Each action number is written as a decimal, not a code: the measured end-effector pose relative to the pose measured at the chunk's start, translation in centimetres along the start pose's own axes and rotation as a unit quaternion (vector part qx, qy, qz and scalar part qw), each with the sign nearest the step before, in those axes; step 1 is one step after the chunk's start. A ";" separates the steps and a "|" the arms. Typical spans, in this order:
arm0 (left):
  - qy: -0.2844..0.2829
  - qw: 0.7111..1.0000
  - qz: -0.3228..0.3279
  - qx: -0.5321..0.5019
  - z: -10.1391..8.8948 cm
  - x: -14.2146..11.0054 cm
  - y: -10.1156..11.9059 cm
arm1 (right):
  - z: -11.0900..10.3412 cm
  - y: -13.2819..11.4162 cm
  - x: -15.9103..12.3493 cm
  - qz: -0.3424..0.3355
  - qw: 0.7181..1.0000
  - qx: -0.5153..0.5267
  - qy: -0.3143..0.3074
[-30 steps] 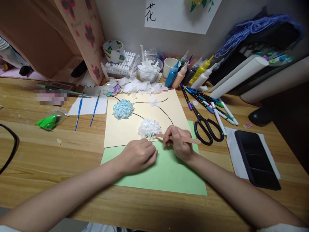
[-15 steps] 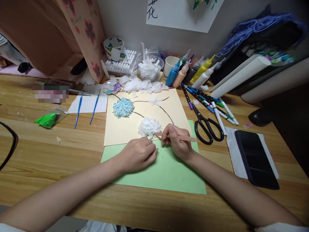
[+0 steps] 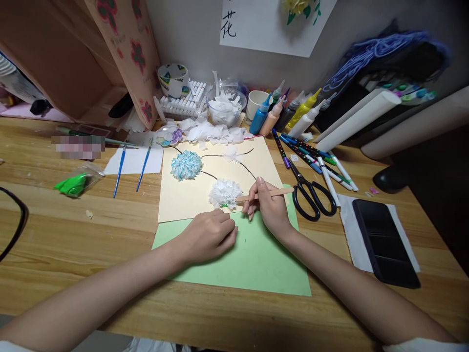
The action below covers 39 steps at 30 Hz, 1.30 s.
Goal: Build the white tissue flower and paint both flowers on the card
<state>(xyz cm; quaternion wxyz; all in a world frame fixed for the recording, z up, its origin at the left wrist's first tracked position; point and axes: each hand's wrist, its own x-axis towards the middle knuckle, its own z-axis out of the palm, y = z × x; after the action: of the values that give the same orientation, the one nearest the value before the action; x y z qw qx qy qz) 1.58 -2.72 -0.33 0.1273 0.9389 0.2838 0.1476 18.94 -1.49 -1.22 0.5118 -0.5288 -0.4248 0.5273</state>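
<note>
My right hand grips a flat wooden craft stick, whose far tip touches the right edge of a white ruffled paper flower. A bit of green shows at that flower's lower edge. My left hand rests closed just below the flower, across the lower edge of the cream sheet and the green sheet under it. Its fingers curl inward, and I see nothing in them. Up and left on the cream sheet is a blue-and-white paper flower. A white paper piece lies among thin black curved lines.
Black-handled scissors, several markers and a black case lie to the right. Paint bottles, a bowl of paper scraps and loose scraps line the back. Brushes and green clay lie left.
My right hand has turned slightly and its lower fingers have loosened outward; the stick's near end is raised. The camera view has shifted a little. The left hand stays in place.
</note>
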 end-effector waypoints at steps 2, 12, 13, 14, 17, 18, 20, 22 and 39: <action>0.002 1.000 0.000 -0.003 0.0 0.0 -0.1 | 0.0 0.0 -0.1 -0.002 1.000 0.002 -0.001; 0.080 0.996 0.029 -0.009 -0.2 -0.5 0.0 | -0.9 0.1 0.2 0.011 0.994 0.101 0.051; 0.099 0.995 0.026 -0.010 -0.5 -0.3 -0.2 | -1.0 0.2 0.4 0.014 0.991 0.116 0.057; 0.117 0.993 0.012 -0.006 -0.9 0.0 -0.5 | -1.0 0.3 0.5 0.012 0.989 0.128 0.067; 0.146 0.984 -0.091 0.041 -2.6 1.7 -2.3 | -1.0 0.5 0.7 0.014 0.984 0.149 0.095; 0.142 0.978 -0.135 0.070 -3.2 2.5 -3.3 | -1.0 0.5 0.7 0.016 0.983 0.153 0.101; 0.110 0.965 -0.193 0.141 -4.1 4.4 -5.4 | -0.9 0.4 0.7 0.017 0.982 0.158 0.105; 0.091 0.966 -0.185 0.156 -4.4 6.5 -7.4 | -0.9 0.3 0.7 0.013 0.982 0.158 0.107; 0.079 0.979 -0.101 0.157 -2.5 11.4 -10.5 | -1.1 0.6 0.9 0.011 0.982 0.168 0.080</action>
<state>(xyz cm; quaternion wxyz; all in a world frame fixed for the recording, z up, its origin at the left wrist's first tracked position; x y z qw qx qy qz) 4.58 12.59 0.91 -0.0304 0.8991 0.4060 0.1610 20.06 -0.81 -1.96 0.6200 -0.4799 -0.2821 0.5528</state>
